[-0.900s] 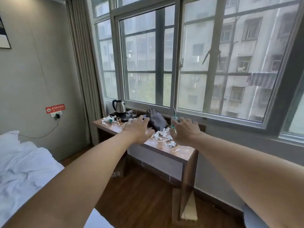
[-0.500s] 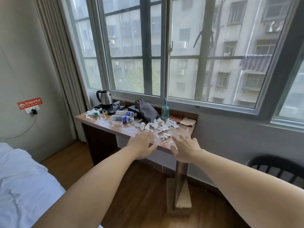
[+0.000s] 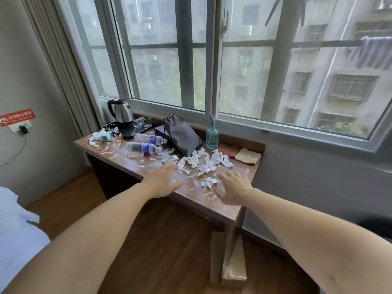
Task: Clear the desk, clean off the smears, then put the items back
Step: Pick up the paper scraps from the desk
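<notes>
your left hand (image 3: 162, 181) and right hand (image 3: 232, 188) both reach palm-down over the near edge of the wooden desk (image 3: 220, 209), fingers spread and nearly straight, gripping nothing; you cannot tell whether either one touches the smeared top. between and just beyond them lies a scatter of crumpled tissues (image 3: 204, 162), with one wad (image 3: 209, 182) just beside your right fingers. two water bottles (image 3: 143, 147) lie on their sides further left, long axes running left to right with caps toward the grey pouch (image 3: 181, 134), and a spray bottle (image 3: 212, 136) stands upright by the window.
</notes>
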`<action>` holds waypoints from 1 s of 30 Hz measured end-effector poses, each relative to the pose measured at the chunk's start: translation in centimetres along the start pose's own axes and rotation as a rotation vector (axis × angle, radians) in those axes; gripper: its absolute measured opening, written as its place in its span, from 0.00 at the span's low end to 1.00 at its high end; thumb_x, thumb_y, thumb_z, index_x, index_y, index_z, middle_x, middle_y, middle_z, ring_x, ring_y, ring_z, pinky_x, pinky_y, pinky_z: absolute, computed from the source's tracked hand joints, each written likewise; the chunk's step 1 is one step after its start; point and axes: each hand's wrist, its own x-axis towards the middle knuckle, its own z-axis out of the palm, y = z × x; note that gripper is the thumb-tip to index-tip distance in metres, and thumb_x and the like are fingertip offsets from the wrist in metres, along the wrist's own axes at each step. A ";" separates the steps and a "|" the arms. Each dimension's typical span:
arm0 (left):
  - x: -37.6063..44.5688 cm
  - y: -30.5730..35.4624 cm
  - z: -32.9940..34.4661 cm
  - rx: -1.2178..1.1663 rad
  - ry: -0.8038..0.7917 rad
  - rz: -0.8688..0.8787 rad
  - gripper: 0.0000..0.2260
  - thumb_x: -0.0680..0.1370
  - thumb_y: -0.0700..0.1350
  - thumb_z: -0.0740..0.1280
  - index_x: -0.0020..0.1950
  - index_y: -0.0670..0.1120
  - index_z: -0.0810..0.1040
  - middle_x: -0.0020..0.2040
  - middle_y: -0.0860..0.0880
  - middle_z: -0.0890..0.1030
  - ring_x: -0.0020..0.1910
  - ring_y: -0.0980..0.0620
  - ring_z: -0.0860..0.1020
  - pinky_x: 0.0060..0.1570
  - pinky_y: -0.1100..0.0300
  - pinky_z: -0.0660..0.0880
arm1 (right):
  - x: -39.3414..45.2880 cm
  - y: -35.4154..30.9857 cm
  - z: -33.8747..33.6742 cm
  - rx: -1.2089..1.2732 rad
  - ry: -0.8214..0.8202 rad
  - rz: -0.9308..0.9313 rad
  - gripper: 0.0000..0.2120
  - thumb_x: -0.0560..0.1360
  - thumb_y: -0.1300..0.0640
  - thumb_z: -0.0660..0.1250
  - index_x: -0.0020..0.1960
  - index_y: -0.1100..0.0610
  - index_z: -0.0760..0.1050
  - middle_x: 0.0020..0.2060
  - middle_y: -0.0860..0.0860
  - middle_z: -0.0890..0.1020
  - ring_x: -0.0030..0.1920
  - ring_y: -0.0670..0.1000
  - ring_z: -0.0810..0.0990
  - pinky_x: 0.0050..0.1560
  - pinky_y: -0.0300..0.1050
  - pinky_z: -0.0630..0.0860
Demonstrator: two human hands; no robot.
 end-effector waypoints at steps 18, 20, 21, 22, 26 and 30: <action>25.1 -15.6 5.8 0.075 -0.134 0.038 0.23 0.83 0.47 0.66 0.78 0.47 0.67 0.75 0.47 0.73 0.71 0.44 0.74 0.68 0.45 0.73 | 23.4 0.8 7.2 -0.007 -0.075 0.018 0.23 0.81 0.40 0.58 0.73 0.46 0.67 0.67 0.51 0.73 0.66 0.58 0.71 0.62 0.57 0.72; 28.7 -17.0 5.7 0.069 -0.139 0.055 0.25 0.83 0.42 0.66 0.79 0.48 0.66 0.74 0.45 0.75 0.69 0.43 0.76 0.65 0.45 0.75 | 24.6 -0.1 7.7 0.007 -0.090 0.064 0.23 0.82 0.39 0.57 0.74 0.45 0.65 0.68 0.50 0.72 0.66 0.58 0.71 0.62 0.56 0.70; 30.3 -17.4 5.6 0.081 -0.147 0.079 0.25 0.83 0.40 0.64 0.80 0.48 0.66 0.73 0.45 0.76 0.68 0.42 0.77 0.63 0.45 0.77 | 24.9 -0.3 7.9 0.014 -0.096 0.087 0.24 0.82 0.39 0.56 0.75 0.44 0.64 0.68 0.49 0.72 0.66 0.57 0.71 0.63 0.56 0.69; 31.9 -17.7 5.8 0.098 -0.151 0.113 0.24 0.83 0.40 0.63 0.79 0.48 0.67 0.71 0.44 0.77 0.67 0.41 0.78 0.61 0.44 0.78 | 25.2 -0.5 8.3 0.023 -0.103 0.119 0.24 0.82 0.39 0.56 0.76 0.43 0.62 0.68 0.48 0.71 0.67 0.57 0.70 0.64 0.56 0.68; 36.6 -17.6 6.7 0.154 -0.133 0.146 0.14 0.83 0.40 0.65 0.68 0.47 0.73 0.61 0.43 0.78 0.60 0.39 0.80 0.53 0.45 0.79 | 25.4 -0.5 9.5 0.058 -0.139 0.265 0.23 0.82 0.40 0.55 0.75 0.44 0.62 0.70 0.47 0.70 0.71 0.56 0.67 0.69 0.56 0.67; 38.9 -16.8 7.4 0.102 -0.141 -0.002 0.10 0.83 0.41 0.66 0.64 0.46 0.77 0.61 0.42 0.82 0.61 0.38 0.81 0.52 0.47 0.77 | 24.4 -0.3 9.9 0.080 -0.145 0.347 0.21 0.82 0.43 0.55 0.74 0.45 0.63 0.72 0.47 0.68 0.72 0.55 0.66 0.66 0.54 0.68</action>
